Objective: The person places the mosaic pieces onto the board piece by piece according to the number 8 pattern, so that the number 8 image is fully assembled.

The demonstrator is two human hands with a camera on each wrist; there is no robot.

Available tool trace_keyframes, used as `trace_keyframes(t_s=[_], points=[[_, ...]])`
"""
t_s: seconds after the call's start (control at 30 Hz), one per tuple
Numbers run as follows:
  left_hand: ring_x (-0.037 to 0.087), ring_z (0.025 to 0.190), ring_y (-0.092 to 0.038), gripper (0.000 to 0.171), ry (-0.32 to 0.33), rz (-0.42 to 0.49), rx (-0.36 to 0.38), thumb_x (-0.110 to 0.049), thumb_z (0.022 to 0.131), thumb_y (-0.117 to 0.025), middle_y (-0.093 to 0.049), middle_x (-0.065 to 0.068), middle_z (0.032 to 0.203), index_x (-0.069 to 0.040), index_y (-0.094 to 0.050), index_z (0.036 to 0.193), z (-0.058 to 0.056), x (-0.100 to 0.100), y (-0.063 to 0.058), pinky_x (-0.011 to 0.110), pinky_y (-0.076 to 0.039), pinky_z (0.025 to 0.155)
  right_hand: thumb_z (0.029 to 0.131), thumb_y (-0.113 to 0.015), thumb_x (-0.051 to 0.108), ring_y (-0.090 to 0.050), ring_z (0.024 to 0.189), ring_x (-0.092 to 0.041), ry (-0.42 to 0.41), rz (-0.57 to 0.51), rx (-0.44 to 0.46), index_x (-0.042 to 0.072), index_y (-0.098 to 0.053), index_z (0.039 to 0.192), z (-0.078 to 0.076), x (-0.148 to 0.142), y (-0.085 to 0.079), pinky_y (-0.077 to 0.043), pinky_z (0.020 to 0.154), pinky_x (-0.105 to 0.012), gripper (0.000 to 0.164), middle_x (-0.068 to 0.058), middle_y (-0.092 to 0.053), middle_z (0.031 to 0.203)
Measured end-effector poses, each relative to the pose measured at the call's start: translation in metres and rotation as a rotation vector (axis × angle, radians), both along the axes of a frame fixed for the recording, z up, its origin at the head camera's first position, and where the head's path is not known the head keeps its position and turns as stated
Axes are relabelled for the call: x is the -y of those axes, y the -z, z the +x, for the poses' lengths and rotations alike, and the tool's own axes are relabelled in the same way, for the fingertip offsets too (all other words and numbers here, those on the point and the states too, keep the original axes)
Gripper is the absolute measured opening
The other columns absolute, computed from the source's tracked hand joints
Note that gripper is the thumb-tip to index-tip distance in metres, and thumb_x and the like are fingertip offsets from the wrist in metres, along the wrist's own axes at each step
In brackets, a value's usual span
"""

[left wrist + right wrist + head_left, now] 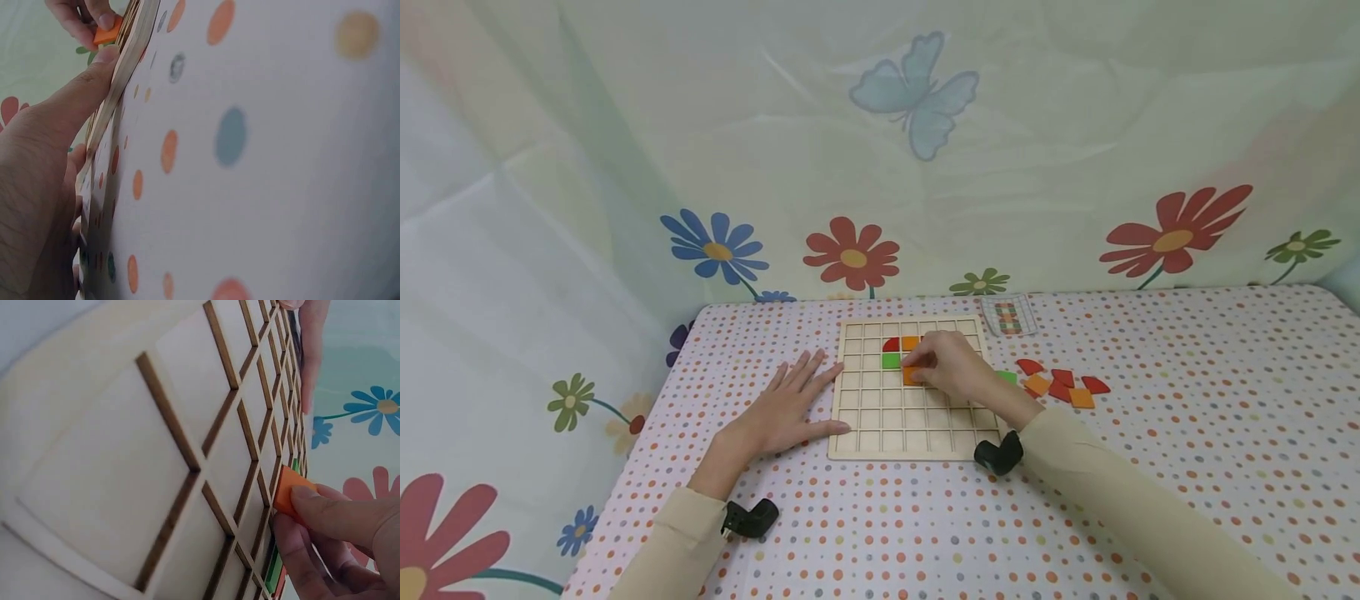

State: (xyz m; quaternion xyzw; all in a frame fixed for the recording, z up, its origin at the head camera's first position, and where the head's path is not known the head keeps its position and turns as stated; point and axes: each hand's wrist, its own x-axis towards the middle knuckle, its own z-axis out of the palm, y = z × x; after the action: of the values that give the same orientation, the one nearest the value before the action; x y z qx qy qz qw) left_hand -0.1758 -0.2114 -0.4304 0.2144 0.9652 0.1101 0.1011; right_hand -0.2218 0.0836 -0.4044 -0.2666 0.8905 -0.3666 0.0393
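My right hand [951,364] pinches an orange square tile [289,492] between thumb and fingers, right at the grid of a wooden board [870,418]. Beside it on the board sit a red quarter-round tile [891,344], another orange tile [910,342] and a green tile [891,361]. Part of the board lies hidden under the right hand. My left hand [790,408] rests with spread fingers at the board's left edge, its thumb on the rim in the left wrist view.
Right of the board lie several loose red, orange and green tiles, among them an orange square [1082,398] and a red quarter-round [1096,385]. A small pattern card [1009,316] lies behind the board's far right corner. A flowered curtain [1045,167] hangs behind the dotted tablecloth [880,533].
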Motion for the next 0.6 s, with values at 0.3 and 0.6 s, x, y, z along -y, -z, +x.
trace_keyframes(t_s=[0.3, 0.6], points=[[0.033, 0.162, -0.004, 0.095, 0.005, 0.003, -0.004, -0.073, 0.095, -0.056, -0.008, 0.011, 0.176, -0.023, -0.023, 0.169, 0.0, 0.001, 0.002, 0.057, -0.006, 0.13, 0.091, -0.078, -0.005, -0.062, 0.086, -0.019, -0.007, 0.071, 0.065, -0.002, -0.082, 0.104, 0.0, 0.004, -0.008, -0.053, 0.074, -0.027, 0.014, -0.006, -0.067, 0.09], [0.034, 0.162, -0.004, 0.095, 0.01, 0.012, 0.004, -0.072, 0.095, -0.057, -0.009, 0.012, 0.176, -0.022, -0.024, 0.169, 0.0, 0.0, -0.001, 0.058, -0.006, 0.13, 0.092, -0.074, -0.007, -0.063, 0.09, -0.022, 0.0, 0.114, 0.054, -0.004, -0.081, 0.108, 0.004, 0.008, -0.01, -0.05, 0.073, -0.027, 0.018, -0.011, -0.07, 0.099]])
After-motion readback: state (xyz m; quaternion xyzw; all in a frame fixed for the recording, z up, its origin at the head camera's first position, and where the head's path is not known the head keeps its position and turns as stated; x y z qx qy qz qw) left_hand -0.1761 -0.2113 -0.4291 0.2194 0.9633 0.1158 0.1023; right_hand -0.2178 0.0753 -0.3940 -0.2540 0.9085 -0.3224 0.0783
